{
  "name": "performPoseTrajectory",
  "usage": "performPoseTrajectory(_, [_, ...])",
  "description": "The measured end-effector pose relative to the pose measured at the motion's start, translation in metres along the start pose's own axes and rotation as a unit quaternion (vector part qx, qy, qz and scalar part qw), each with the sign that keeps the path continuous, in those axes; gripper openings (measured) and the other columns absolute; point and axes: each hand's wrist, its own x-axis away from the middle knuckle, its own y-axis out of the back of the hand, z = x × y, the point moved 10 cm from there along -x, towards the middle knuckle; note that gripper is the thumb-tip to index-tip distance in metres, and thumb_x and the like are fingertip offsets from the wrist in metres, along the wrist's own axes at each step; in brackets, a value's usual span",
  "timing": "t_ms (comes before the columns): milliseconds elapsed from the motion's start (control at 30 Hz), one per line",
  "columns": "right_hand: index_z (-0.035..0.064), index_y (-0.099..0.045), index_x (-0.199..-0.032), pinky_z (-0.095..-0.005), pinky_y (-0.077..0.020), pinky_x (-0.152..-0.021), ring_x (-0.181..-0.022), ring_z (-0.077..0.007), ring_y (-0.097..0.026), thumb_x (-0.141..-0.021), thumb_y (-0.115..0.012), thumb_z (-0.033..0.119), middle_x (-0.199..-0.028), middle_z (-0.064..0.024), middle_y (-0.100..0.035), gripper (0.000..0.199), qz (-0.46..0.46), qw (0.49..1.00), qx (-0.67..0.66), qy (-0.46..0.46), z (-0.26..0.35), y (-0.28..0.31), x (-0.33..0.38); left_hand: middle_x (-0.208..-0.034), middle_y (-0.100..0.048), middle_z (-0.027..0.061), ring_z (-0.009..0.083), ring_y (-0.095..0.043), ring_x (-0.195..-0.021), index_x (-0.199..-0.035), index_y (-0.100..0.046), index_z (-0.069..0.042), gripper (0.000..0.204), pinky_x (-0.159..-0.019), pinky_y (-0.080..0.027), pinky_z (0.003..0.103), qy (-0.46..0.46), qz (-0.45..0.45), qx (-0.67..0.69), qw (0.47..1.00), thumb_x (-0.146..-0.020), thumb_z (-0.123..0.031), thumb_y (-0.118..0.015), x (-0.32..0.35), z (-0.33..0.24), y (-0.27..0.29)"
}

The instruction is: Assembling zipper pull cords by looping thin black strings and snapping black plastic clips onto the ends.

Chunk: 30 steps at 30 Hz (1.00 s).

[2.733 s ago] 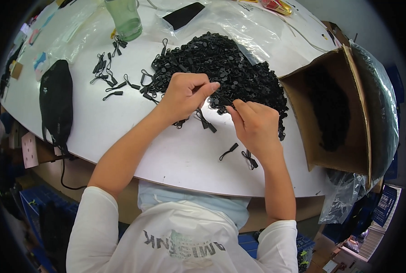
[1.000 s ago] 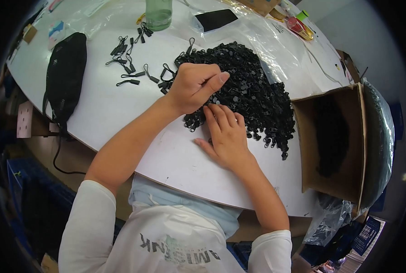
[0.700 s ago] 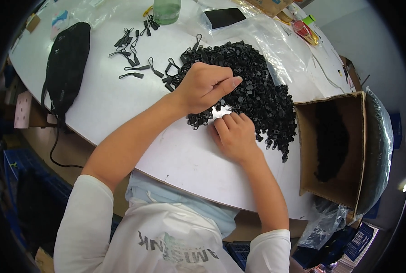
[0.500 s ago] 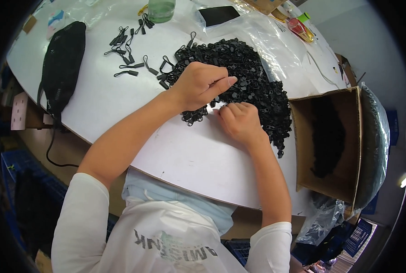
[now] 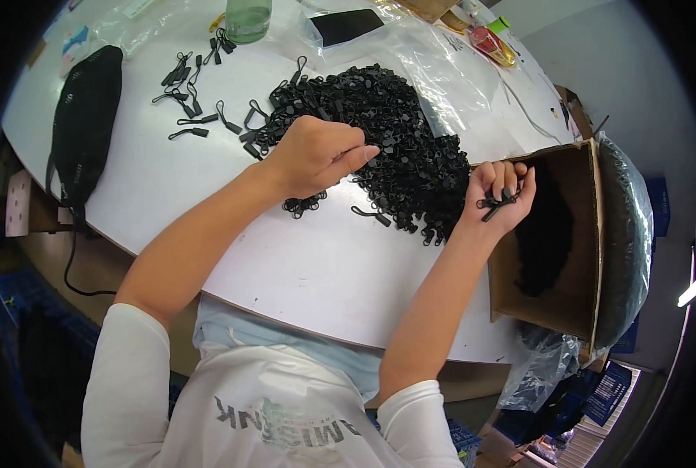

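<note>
Head view is catching your white shirt (image 5: 246,398) at the bottom of the frame, with the white table (image 5: 301,261) curving away beyond it. One looped black pull (image 5: 382,220) is lying on the table at centre, just beside the lower fringe of the pile. Right of centre, your right hand (image 5: 511,212) is turning its palm up and grasping several small black pulls (image 5: 496,203), fingers curling over them. That hand is overlapping the near-left edge of an open cardboard box (image 5: 511,292), which is tipping its mouth toward the table and holding a dark mass (image 5: 543,234). Your left hand (image 5: 317,156) is staying clenched, thumb along the fist; you are hiding its inside, so I cannot tell whether it is gripping anything. Behind it, the pile of black pulls (image 5: 394,140) is spreading across the upper middle. More looped pulls (image 5: 200,132) are lying scattered at upper left, between the pile and a black fabric piece (image 5: 86,125). Farther off, clear plastic (image 5: 451,101), a flat black slab (image 5: 346,26) and a green cup (image 5: 248,19) are resting near the top.
</note>
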Motion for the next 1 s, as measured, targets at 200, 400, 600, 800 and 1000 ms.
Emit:
performPoseTrajectory(200, [0.0055,-0.048,-0.081,-0.0256,-0.0273,-0.043,-0.044,-0.0119,-0.034,-0.088,-0.044,0.022,-0.057,0.0015,-0.038,0.019,-0.173,0.949,-0.242,0.106,0.012,0.061,0.028,-0.053,-0.047,0.0088,0.0275,-0.048,-0.047,-0.061,-0.049,-0.005,0.034,-0.044,-0.038,0.036,-0.008,-0.018,-0.011,1.0,-0.088,-0.023,-0.06,0.0,-0.002,-0.004])
performPoseTrajectory(400, [0.0025,-0.045,-0.086,-0.0252,-0.0362,-0.046,-0.068,-0.0177,-0.053,-0.088,-0.038,0.026,-0.083,-0.0106,-0.053,0.025,-0.378,0.877,-0.263,0.141,-0.002,0.068,0.084,-0.056,-0.044,0.0095,0.0248,-0.043,-0.047,-0.066,-0.051,0.0,0.027,-0.045,-0.035,0.033,-0.011,0.013,-0.004,1.0,-0.089,-0.014,-0.058,0.003,-0.001,-0.006])
performPoseTrajectory(600, [-0.0003,-0.051,-0.094,-0.0262,-0.0256,-0.039,-0.053,-0.0153,-0.037,-0.089,-0.037,0.021,-0.076,-0.0067,-0.048,0.026,-0.203,0.957,-0.117,-0.174,-0.066,0.042,0.096,-0.056,-0.045,0.0094,0.0249,-0.043,-0.047,-0.066,-0.051,0.0,0.028,-0.045,-0.035,0.033,-0.01,0.017,-0.001,1.0,-0.089,-0.014,-0.058,0.004,-0.001,-0.008])
performPoseTrajectory(800, [-0.0081,-0.058,-0.107,-0.0241,-0.0217,-0.034,-0.035,-0.0085,-0.026,-0.101,-0.036,0.02,-0.047,0.0002,-0.035,0.036,-0.04,0.962,0.226,-0.148,-0.056,-0.005,0.092,-0.053,-0.046,0.0094,0.0274,-0.047,-0.047,-0.062,-0.049,-0.004,0.034,-0.045,-0.037,0.036,0.0,0.01,0.013,1.0,-0.088,-0.022,-0.06,0.003,-0.003,-0.01])
performPoseTrajectory(1000, [-0.0057,-0.066,-0.087,-0.0212,-0.0204,-0.037,-0.038,-0.003,-0.029,-0.095,-0.054,0.021,-0.046,0.0047,-0.037,0.031,0.027,0.889,0.439,-0.13,-0.051,-0.019,0.079,-0.056,-0.046,0.0082,0.0246,-0.045,-0.048,-0.066,-0.052,-0.001,0.028,-0.045,-0.036,0.034,-0.007,0.018,0.008,1.0,-0.089,-0.015,-0.058,0.003,-0.001,-0.006])
